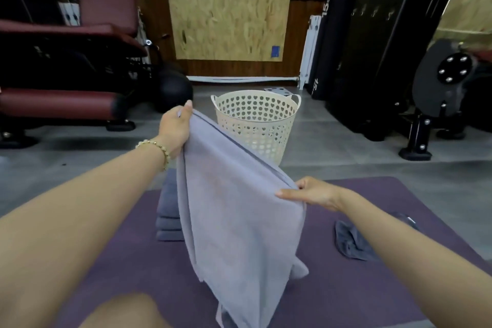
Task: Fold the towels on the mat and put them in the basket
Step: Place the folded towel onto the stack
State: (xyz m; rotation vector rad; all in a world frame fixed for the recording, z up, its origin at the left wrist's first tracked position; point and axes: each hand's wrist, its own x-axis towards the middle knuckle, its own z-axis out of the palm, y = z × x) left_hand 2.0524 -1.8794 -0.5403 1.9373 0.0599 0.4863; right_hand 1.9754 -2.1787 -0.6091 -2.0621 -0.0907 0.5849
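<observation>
While both arms reach forward, left hand (174, 125) and right hand (311, 192) pinch a towel (234, 205); basket (257, 125) interior hidden.

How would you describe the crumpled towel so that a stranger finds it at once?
Find the purple mat. Near its right edge lies the crumpled towel, dark grey. Unlike the folded stack and the paler held towel, it is bunched.

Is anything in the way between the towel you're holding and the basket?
Nothing visible blocks it. The left hand and right hand hold the lavender towel up; the cream basket stands open just past the mat. The folded towel stack sits low, to the left.
</observation>
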